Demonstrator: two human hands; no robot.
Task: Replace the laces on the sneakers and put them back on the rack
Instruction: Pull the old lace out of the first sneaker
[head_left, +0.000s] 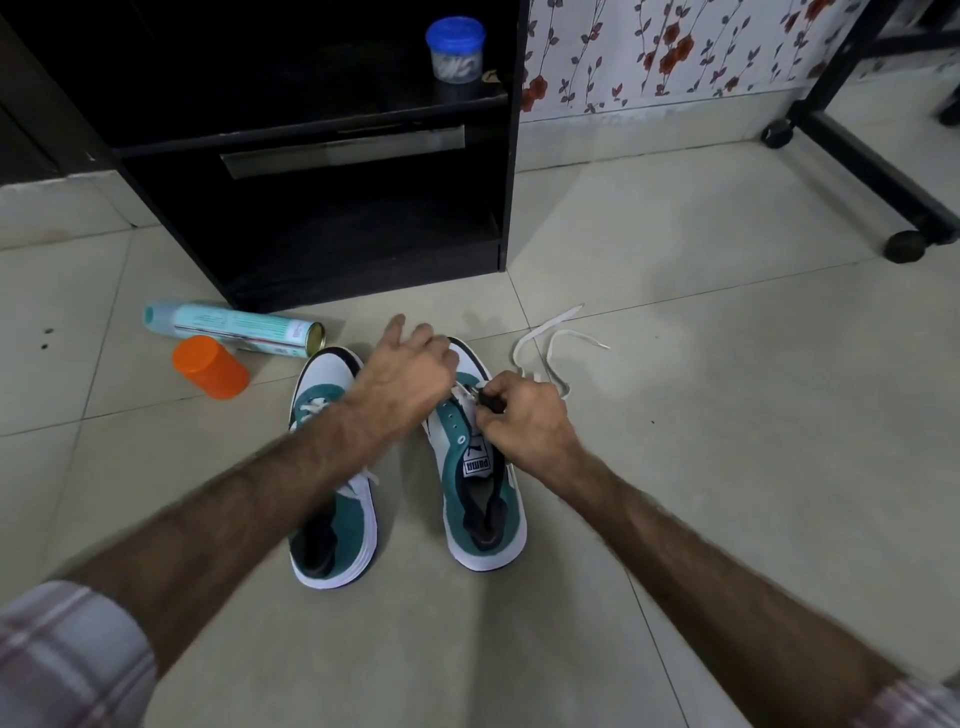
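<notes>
dim, soft, edges warped

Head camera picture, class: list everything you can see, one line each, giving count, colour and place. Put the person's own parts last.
sneakers: two, green and white, side by side on the floor
lace: one, white, loose on the floor, right of the sneakers
rack: one, black, behind the sneakers
jar: one, blue lid, on a rack shelf
spray can: one, pale green, lying left of the sneakers
orange container: one, beside the can
left hand: over the right sneaker's toe
right hand: pinching at the eyelets
</notes>
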